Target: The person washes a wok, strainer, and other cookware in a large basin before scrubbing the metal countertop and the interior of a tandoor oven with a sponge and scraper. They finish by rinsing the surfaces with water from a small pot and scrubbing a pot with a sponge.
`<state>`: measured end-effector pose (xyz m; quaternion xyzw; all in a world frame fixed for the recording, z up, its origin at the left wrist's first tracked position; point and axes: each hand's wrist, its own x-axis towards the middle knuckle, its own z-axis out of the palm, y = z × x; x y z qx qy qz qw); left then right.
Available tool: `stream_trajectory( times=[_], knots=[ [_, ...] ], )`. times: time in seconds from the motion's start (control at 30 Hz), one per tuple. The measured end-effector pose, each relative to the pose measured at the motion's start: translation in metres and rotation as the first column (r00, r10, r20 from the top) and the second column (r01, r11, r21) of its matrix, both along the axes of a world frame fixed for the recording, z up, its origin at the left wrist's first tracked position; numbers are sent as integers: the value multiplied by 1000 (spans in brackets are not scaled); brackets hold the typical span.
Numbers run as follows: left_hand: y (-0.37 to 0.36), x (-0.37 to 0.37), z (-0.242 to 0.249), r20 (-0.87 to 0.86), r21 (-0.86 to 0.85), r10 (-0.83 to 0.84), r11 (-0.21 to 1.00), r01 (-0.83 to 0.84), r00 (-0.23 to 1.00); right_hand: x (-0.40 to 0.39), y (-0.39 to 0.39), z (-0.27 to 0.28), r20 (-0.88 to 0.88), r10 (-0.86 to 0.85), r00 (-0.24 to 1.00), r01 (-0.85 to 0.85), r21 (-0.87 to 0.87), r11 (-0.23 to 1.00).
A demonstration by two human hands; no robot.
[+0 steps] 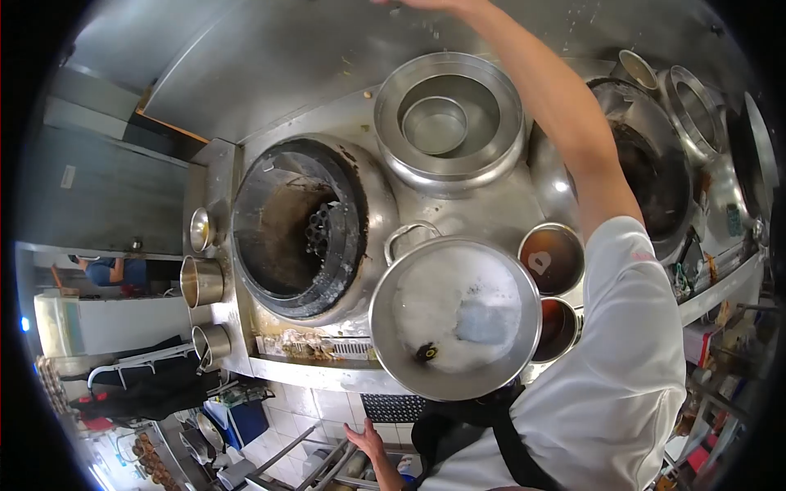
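My left hand [368,440] is low in the view, in front of the stove's front edge. Its fingers are spread and nothing is in them. My right arm stretches across the stove to the steel back wall. Only a sliver of my right hand [416,3] shows at the top edge, so its grip is hidden. Close to my body, a large steel pot [385,344] holds white, foamy liquid. A flat bluish-grey patch shows in the foam, near a small black and yellow thing [426,352]. Behind it, a round steel basin [393,106] has a smaller round pan [434,125] inside.
A blackened wok burner [360,221] gapes at the left; another burner [647,155] lies at the right. Two pots of brown liquid [553,259] stand beside the large pot. Small steel pots [201,282] line the left ledge. A person [115,271] is in the background.
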<state>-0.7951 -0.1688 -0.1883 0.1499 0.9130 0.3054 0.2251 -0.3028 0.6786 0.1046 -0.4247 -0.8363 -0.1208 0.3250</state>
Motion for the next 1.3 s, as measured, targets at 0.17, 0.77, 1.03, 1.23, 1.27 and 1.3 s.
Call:
stream_trajectory(
  times=[0.17,0.77,1.03,1.23,1.27,1.3],
  knots=[
    [22,-6,-13,-78,57,-161,985,165,984,24,-85,-69,-454,-422,785,139,-534,834],
    [152,17,-7,-479,48,-173,974,222,861,13,-155,-180,-452,-686,571,-152,-878,453],
    [183,53,-22,-687,-120,-231,971,206,689,-53,-135,-101,-441,-556,705,-9,-789,614],
    [182,46,-22,-701,-90,-208,975,205,683,-157,-97,-68,-221,-457,862,309,-486,818],
    [184,45,-21,-704,-90,-207,975,203,680,-168,-81,-70,-287,-504,815,385,-381,840],
    [184,46,-20,-706,-85,-207,974,208,678,-176,-71,-70,-356,-536,766,461,-278,843]
  ],
)
